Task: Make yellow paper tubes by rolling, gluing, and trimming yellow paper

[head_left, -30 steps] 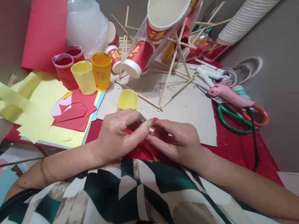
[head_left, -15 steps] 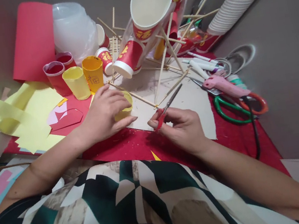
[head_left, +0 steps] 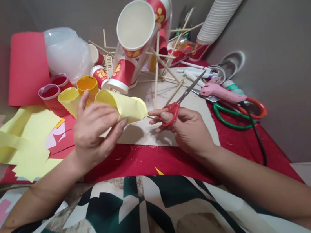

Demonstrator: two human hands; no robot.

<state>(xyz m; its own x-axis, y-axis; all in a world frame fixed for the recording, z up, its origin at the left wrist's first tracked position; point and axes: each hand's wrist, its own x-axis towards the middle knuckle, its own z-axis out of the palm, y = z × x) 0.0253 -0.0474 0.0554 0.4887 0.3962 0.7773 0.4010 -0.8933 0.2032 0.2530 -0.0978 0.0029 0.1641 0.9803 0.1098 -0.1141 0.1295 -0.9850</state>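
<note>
My left hand (head_left: pixel 97 126) grips a pale yellow paper cup (head_left: pixel 130 107) by its side, tilted above the table with its mouth toward the left. In my right hand (head_left: pixel 188 127) is a pair of small scissors with red handles (head_left: pixel 173 114), their metal blades pointing up and to the right. The scissors are apart from the cup, just right of its end. Behind my left hand stand another pale yellow paper cup (head_left: pixel 70 101), an orange one (head_left: pixel 88 88) and two red ones, the nearer red cup (head_left: pixel 51 102) with a purple rim.
Yellow paper sheets (head_left: pixel 28 138) lie at the left. Thin wooden sticks (head_left: pixel 161 62) and red-and-white paper cups (head_left: pixel 136 26) crowd the back. A pink glue gun (head_left: pixel 223 92) and green-and-orange-handled scissors (head_left: pixel 230 121) lie right. A grey board (head_left: pixel 158 132) covers the red table's middle.
My left hand has lifted the yellow cup off the board and tipped it sideways. My right hand still holds the scissors, slightly raised. The view has shifted.
</note>
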